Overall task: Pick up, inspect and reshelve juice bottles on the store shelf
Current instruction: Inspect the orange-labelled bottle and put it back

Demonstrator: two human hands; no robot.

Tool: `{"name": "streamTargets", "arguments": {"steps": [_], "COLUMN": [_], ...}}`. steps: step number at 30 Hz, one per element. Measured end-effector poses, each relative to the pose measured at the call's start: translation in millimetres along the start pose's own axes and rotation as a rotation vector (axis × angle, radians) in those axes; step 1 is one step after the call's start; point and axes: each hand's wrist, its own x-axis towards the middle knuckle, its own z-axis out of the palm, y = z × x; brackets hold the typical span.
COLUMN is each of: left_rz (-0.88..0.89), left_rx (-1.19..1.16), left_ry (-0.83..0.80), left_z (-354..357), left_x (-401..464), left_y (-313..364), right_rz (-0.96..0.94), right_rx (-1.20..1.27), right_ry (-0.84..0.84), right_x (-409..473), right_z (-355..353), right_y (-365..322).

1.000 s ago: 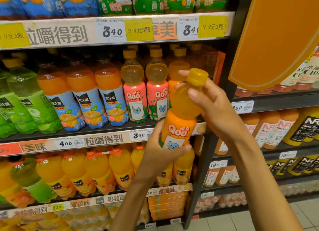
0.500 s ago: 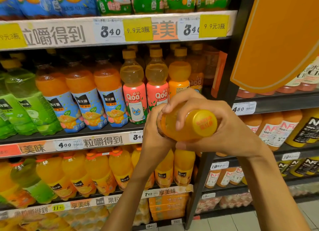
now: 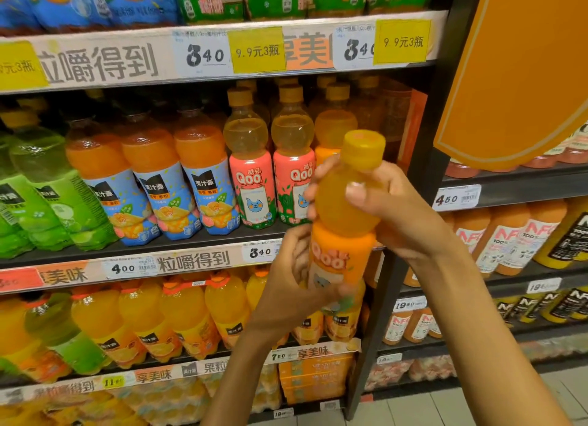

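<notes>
held bottle: an orange qoo juice bottle (image 3: 345, 222) with a yellow cap (image 3: 363, 147), held nearly upright in front of the shelf edge, cap tipped slightly right; its orange label with white "qoo" lettering faces the camera, a little blurred.
left hand: the left hand (image 3: 294, 290) holds the lower part of the bottle, fingers curled round the label from the left and the thumb across its front near the base.
right hand: the right hand (image 3: 388, 209) grips the upper part from the right, thumb lying across the clear orange shoulder, fingers wrapped behind just under the cap.
middle shelf: the store shelf (image 3: 191, 268) behind the hands carries pink-labelled qoo bottles (image 3: 251, 183) just left of the held one, then blue-labelled orange juice bottles (image 3: 159, 183), then green-labelled bottles (image 3: 47, 196) at the far left.
orange qoo row: another orange qoo bottle (image 3: 334, 126) stands on the shelf right behind the held bottle, partly hidden by it.
price tags: white tags reading 3 40 (image 3: 261, 252) and 4 00 (image 3: 124, 268) on the shelf rail; yellow promo cards (image 3: 257, 50) on the rail above.
lower shelf: orange bottles (image 3: 191, 317) in rows under the hands.
right bay: nfc juice bottles (image 3: 509, 238) on a separate rack, with a large orange sign (image 3: 525, 59) hanging above them.
</notes>
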Motion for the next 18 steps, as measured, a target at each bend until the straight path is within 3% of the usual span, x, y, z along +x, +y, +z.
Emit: {"name": "streamTargets", "arguments": {"steps": [3,7,11,13,16,18], "left_rz": [0.01,-0.037,-0.189,-0.241,-0.223,-0.175], "left_rx": [-0.109,-0.208,-0.414,-0.38,-0.185,-0.122], "left_ry": [0.187,0.243,0.018,0.049,0.219,0.236], "left_z": [4,5,7,11,15,21], "left_x": [1,2,-2,-2,2,3], "left_y": [4,11,10,8,7,8], "right_rz": [-0.032,-0.036,0.005,-0.004,0.041,0.081], "right_rx": [0.058,0.127,0.317,0.333,0.169,0.103], "right_ry": [0.213,0.214,0.087,0.081,0.282,0.384], "right_x": [3,7,12,14,15,15], "right_z": [2,0,2,4,4,2], "right_y": [2,-2,5,7,9,12]}}
